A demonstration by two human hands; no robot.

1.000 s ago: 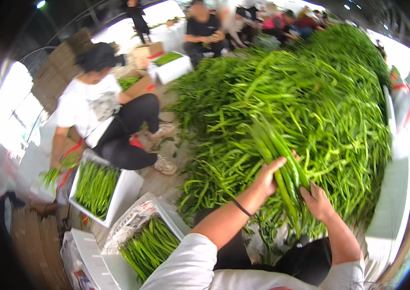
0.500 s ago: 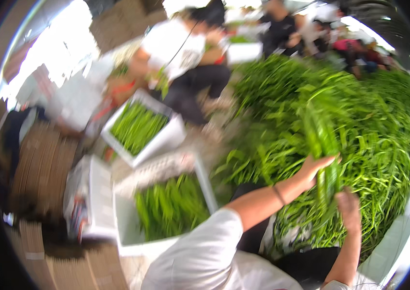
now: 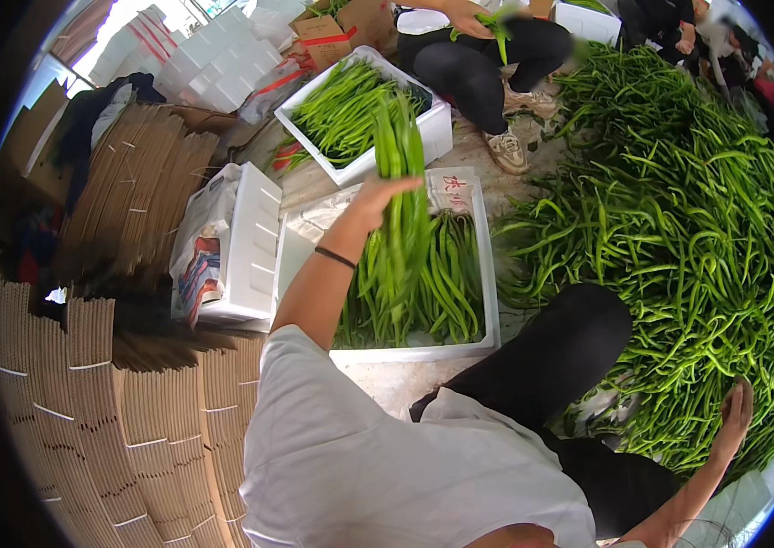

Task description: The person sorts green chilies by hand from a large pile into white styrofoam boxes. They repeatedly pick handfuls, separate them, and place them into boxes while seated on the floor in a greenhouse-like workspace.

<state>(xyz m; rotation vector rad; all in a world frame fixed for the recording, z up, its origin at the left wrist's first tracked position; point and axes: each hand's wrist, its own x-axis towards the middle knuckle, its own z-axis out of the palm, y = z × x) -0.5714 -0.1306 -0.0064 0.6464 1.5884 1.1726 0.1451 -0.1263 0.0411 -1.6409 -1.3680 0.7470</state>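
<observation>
My left hand, with a dark band on its wrist, is closed on a bunch of long green peppers and holds it upright over a white foam box. That box is partly filled with the same peppers, lying lengthwise. My right hand is out at the lower right with nothing in it, its fingers loosely apart, at the edge of a big heap of green peppers on the ground.
A second white foam box of peppers stands behind the first. A crouching person beyond it holds peppers. A foam lid with a bag lies to the left. Stacks of flat cardboard fill the left side.
I have turned left from the heap toward the foam box. My left hand carried the bunch of peppers over the box, and my right hand let go and stayed back by the heap.
</observation>
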